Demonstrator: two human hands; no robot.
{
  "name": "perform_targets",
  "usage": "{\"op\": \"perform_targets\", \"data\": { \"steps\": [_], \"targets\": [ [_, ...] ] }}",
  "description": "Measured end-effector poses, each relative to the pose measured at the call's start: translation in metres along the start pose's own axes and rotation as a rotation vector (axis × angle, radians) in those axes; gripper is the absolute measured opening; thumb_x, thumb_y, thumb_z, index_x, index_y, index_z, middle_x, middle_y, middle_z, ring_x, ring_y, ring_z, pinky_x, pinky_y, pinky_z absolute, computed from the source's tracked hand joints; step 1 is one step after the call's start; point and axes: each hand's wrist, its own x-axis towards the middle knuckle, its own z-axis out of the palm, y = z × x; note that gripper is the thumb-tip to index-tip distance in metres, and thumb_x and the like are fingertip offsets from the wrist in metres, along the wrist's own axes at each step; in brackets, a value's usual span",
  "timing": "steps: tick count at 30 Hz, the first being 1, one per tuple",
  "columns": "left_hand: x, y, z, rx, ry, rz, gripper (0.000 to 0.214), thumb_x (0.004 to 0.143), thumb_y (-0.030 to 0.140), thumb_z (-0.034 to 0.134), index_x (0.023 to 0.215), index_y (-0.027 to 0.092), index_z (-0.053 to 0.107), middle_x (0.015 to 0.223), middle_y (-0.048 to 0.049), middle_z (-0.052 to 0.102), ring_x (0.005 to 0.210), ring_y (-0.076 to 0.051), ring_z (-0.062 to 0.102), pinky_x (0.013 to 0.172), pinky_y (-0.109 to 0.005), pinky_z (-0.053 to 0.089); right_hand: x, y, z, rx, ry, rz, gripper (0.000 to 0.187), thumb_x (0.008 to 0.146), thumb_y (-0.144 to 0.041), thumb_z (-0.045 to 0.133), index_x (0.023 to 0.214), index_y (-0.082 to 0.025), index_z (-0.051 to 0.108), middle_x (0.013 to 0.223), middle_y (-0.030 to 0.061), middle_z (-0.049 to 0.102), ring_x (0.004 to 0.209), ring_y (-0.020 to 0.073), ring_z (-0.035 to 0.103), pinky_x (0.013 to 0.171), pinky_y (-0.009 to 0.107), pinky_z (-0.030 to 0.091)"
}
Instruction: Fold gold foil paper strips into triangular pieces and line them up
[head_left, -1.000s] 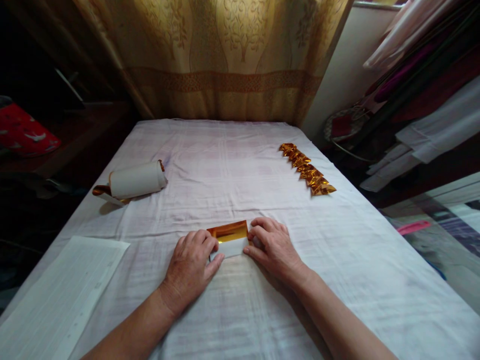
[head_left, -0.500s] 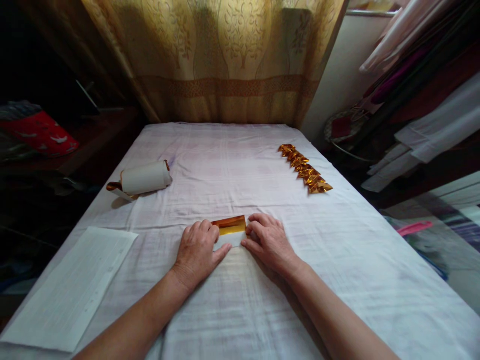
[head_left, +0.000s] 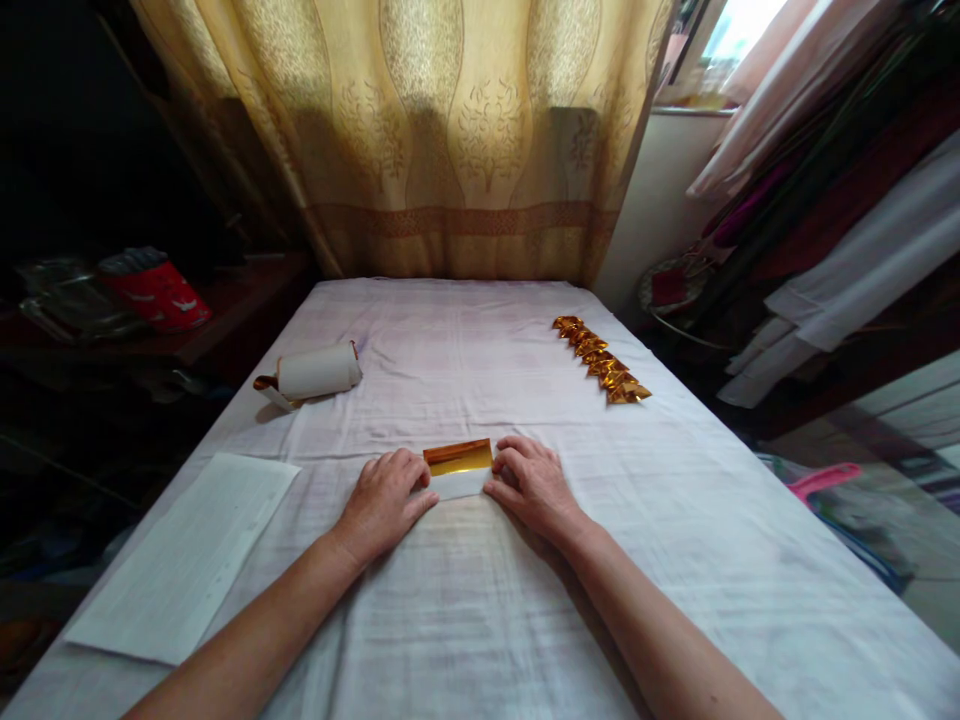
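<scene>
A small sheet of gold foil paper [head_left: 459,468] lies on the bed's white sheet, its white backing folded up along the near edge. My left hand [head_left: 388,496] grips its left end, with the thumb at the near corner and the fingers curled. At the right end, my right hand [head_left: 534,482] pinches the paper between thumb and bent fingers. Farther off to the right, several folded gold foil pieces [head_left: 600,362] overlap in a slanting row. A roll of foil paper [head_left: 315,372], white side outward, rests at the left.
White paper sheets [head_left: 187,560] lie at the left edge of the bed [head_left: 450,620]. Beyond stands a gold curtain [head_left: 465,150]. Clothes [head_left: 847,230] hang at the right. A red container [head_left: 161,292] sits on a dark shelf at the left.
My left hand has slid a little left along the paper, uncovering more of its left end. My right hand keeps its place. The camera view has tilted up and shifted left.
</scene>
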Motion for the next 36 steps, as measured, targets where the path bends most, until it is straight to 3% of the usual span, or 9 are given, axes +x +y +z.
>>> {"op": "perform_targets", "data": {
  "steps": [10,18,26,32,36],
  "targets": [
    [0.009,-0.006,-0.004,-0.085,-0.017,-0.031,0.026,0.076,0.024,0.066,0.101,0.024,0.061,0.106,-0.0022,0.067,0.098,-0.02,0.062,0.088,-0.033,0.045,-0.001,0.003,0.004,-0.015,0.052,-0.041,0.016,0.081,-0.029,0.075,0.091,-0.023,0.064,0.119,0.0049,0.066,0.112,0.0233,0.058,0.091,0.04,0.04],
    [0.006,0.011,0.0,-0.032,0.058,-0.113,0.022,0.079,0.034,0.068,0.097,0.023,0.062,0.107,-0.0044,0.068,0.104,-0.024,0.062,0.092,-0.037,0.043,-0.002,0.001,0.002,0.001,0.068,-0.042,0.015,0.081,-0.027,0.076,0.09,-0.022,0.065,0.119,0.0061,0.067,0.111,0.0238,0.059,0.092,0.04,0.04],
    [0.002,0.008,0.006,-0.03,0.083,-0.122,0.02,0.079,0.033,0.071,0.092,0.022,0.061,0.103,-0.0031,0.066,0.105,-0.023,0.06,0.091,-0.035,0.042,-0.004,-0.003,-0.001,-0.01,0.072,-0.039,0.013,0.081,-0.025,0.075,0.091,-0.021,0.067,0.119,0.0065,0.068,0.112,0.0229,0.06,0.094,0.04,0.042],
    [0.004,0.004,0.011,-0.045,0.092,-0.122,0.02,0.077,0.035,0.073,0.088,0.022,0.062,0.101,-0.0028,0.066,0.104,-0.023,0.06,0.088,-0.034,0.041,-0.002,0.002,0.005,-0.039,0.068,-0.009,0.043,0.08,-0.029,0.076,0.121,-0.021,0.064,0.126,0.0102,0.066,0.118,0.0263,0.057,0.099,0.042,0.042],
    [0.004,0.003,0.012,-0.059,0.101,-0.118,0.019,0.076,0.034,0.073,0.087,0.023,0.063,0.101,-0.0022,0.066,0.104,-0.023,0.06,0.089,-0.034,0.041,-0.001,0.005,0.009,-0.049,0.073,-0.025,0.043,0.081,-0.032,0.075,0.122,-0.022,0.064,0.127,0.0096,0.066,0.118,0.0269,0.057,0.1,0.043,0.042]
  ]
}}
